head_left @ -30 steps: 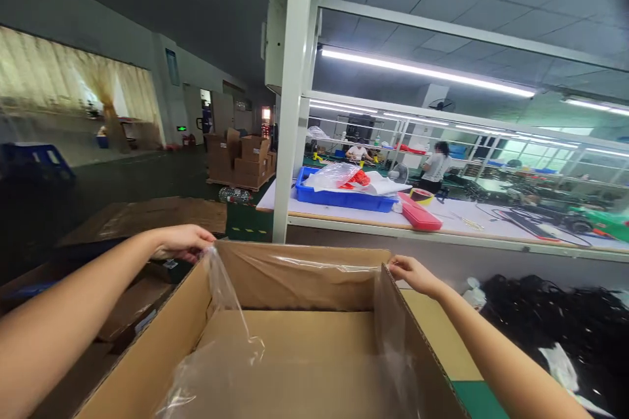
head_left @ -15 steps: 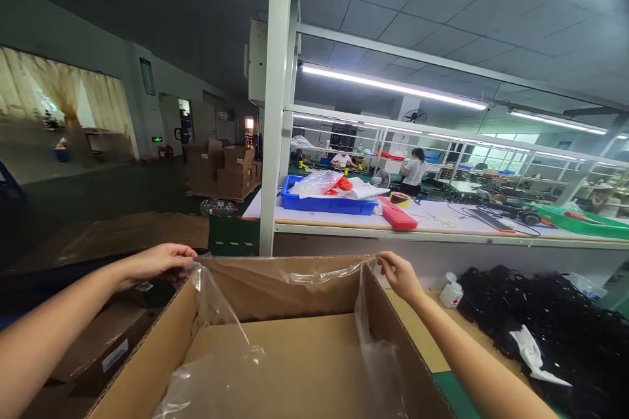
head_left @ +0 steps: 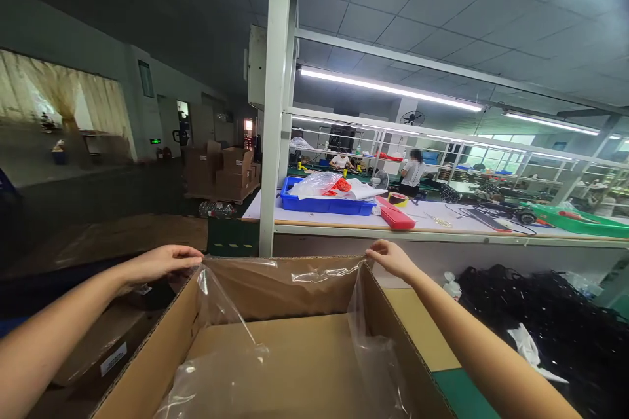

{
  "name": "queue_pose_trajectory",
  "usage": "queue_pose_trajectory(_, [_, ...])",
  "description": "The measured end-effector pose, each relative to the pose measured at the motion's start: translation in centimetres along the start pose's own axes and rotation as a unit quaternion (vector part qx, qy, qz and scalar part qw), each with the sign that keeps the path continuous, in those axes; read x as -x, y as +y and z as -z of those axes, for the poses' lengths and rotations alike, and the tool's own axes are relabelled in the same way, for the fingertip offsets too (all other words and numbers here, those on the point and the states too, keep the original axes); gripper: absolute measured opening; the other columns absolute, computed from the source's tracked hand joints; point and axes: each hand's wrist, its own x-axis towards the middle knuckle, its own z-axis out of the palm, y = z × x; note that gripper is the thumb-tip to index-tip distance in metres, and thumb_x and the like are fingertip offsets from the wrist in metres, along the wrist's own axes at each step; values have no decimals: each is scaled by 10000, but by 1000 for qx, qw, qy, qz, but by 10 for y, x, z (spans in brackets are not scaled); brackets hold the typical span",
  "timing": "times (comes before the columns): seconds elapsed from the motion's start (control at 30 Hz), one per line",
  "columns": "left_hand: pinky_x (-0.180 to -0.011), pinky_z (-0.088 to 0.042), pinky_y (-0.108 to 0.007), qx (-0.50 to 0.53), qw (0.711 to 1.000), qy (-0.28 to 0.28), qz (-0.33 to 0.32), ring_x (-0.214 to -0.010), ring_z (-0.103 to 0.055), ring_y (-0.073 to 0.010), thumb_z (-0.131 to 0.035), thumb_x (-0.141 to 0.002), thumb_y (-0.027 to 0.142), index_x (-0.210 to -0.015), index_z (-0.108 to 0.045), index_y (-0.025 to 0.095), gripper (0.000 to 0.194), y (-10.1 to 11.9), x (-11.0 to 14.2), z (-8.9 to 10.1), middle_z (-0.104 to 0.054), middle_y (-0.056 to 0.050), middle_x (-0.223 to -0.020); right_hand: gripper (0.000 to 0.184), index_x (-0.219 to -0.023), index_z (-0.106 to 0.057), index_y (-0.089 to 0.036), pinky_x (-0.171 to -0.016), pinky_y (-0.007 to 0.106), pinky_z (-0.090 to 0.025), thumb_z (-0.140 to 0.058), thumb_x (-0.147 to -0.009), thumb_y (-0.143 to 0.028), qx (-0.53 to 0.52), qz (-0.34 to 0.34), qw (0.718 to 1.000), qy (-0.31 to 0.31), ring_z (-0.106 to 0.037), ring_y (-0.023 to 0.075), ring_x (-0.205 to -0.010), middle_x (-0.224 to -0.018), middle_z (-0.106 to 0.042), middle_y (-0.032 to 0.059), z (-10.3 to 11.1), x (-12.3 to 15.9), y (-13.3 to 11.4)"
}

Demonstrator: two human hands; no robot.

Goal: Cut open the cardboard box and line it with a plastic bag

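An open cardboard box [head_left: 162, 347] stands in front of me, its far wall facing the workbench. Clear plastic liner bag [head_left: 324, 273] lies inside it, stretched along the far wall and loose over the floor nearer to me. At the box's far left corner my left hand [head_left: 164, 263] is closed, pinching the liner's edge at the rim. My right hand [head_left: 393, 258] is likewise closed at the far right corner, thumb and fingers pinching the film over the rim. The fingertips of both hands partly hide the film they hold.
Beyond the box a workbench [head_left: 334, 230] carries a blue tray [head_left: 327, 204], a red case [head_left: 396, 215] and a green tray [head_left: 584, 219]. A white post [head_left: 275, 105] rises at its left end. Black items [head_left: 521, 314] are heaped at right beside a white bottle [head_left: 452, 287]. Two people are farther back.
My right hand has shifted slightly left and up at the far right corner, its fingers lying flatter over the rim. My left hand has slid slightly right along its corner.
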Motion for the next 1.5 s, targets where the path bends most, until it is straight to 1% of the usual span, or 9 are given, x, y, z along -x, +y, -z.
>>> queue_pose_trajectory(0.13, [-615,-427,-218,6,999,-23,-35,-707,-540,-159,-812,-406,628,-821,-716,205,600,5,-3,1,-653,22,-721,248,-1037,-654,-156,-936,387,-479,-649,-876,-345,77,110,989,-56,-613,211,-1057,-1132,-667,92,1,-6,-22])
queue_pose_trajectory(0.33, [-575,-427,-236,26,998,-8,-63,-653,-543,-149,-808,-448,587,-756,-662,173,535,-1,-1,-5,-600,16,-688,107,-857,-652,-209,-737,307,-445,-680,-773,-268,214,194,950,-119,-641,234,-873,-928,-698,45,-17,-4,-59])
queue_pose_trajectory(0.4, [-599,-458,-251,41,997,-6,-64,-666,-564,-148,-801,-496,584,-786,-645,170,529,-7,2,-7,-605,15,-712,21,-788,-615,-204,-660,304,-406,-599,-793,-217,258,193,941,-108,-642,243,-785,-827,-690,57,-22,-2,-59])
queue_pose_trajectory(0.63, [-652,-506,-288,76,995,18,-63,-684,-602,-135,-649,-877,359,-857,-609,142,222,-18,12,-11,-614,6,-765,238,-743,-581,-210,-653,319,-412,-398,-794,-67,317,208,919,-109,-667,257,-813,-867,-691,76,-18,-4,-37])
queue_pose_trajectory(0.83, [-674,-524,-300,77,994,42,-65,-677,-606,-132,-620,-917,304,-849,-611,132,185,-22,7,-14,-612,13,-755,246,-759,-605,-249,-675,339,-464,-388,-842,-169,303,232,917,-118,-674,263,-817,-869,-687,63,-14,-1,-26])
queue_pose_trajectory(1.17, [-678,-554,-311,32,999,19,-29,-705,-641,-139,-587,-941,324,-869,-625,125,216,-19,5,-10,-649,-7,-787,425,-696,-506,-234,-767,352,-527,-306,-886,-557,140,177,960,-165,-660,284,-829,-809,-686,83,-23,-25,-8])
queue_pose_trajectory(1.3, [-781,-545,-391,-41,994,86,-51,-827,-658,-188,-580,-934,356,-937,-634,125,237,0,13,-12,-672,-48,-889,448,-814,-576,-216,-931,437,-492,-305,-860,-570,131,152,976,-89,-646,342,-1010,-987,-708,154,-23,-27,-20])
queue_pose_trajectory(1.4, [-986,-428,-503,-102,977,122,-138,-1099,-598,-289,-591,-891,357,-1065,-640,136,285,32,37,-34,-647,-144,-1144,495,-1087,-609,-197,-1065,442,-408,-360,-883,-573,126,206,969,-49,-566,326,-1200,-1237,-646,162,-21,3,-54])
queue_pose_trajectory(1.5, [-1019,-418,-426,-149,956,13,-253,-1159,-589,-305,-732,-727,416,-1085,-691,278,386,63,71,-81,-660,-93,-1213,482,-1256,-594,-263,-1012,368,-477,-563,-844,-513,183,275,919,-215,-573,297,-1222,-1354,-597,103,-41,52,-83])
